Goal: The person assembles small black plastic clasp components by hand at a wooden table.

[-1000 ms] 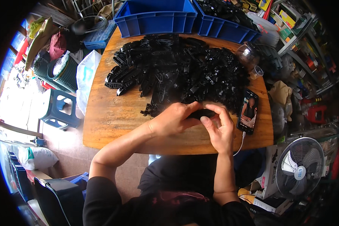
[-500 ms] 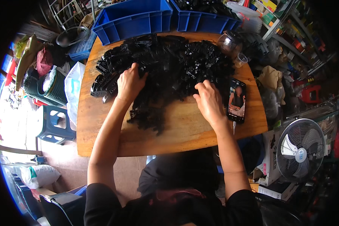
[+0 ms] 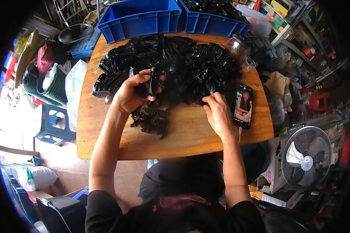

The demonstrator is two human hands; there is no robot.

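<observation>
A: At the table's far edge, what sits in your 2 blue crates (image 3: 144, 19)?

B: The left looks bare; the right holds black parts.

A: And your hands?

B: Your left hand (image 3: 130, 95) pinches a curved black plastic piece (image 3: 153, 79) above the pile (image 3: 182, 66); your right hand (image 3: 219, 114) rests fingers-bent at the pile's edge, beside the phone (image 3: 244, 105).

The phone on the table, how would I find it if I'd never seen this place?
Start at the wooden table with its heap of black plastic parts. Go to the table's right edge, just beside the person's right hand. The phone lies flat there: the only thin rectangle with a lit, colourful screen, and a cable runs from its near end.
</observation>
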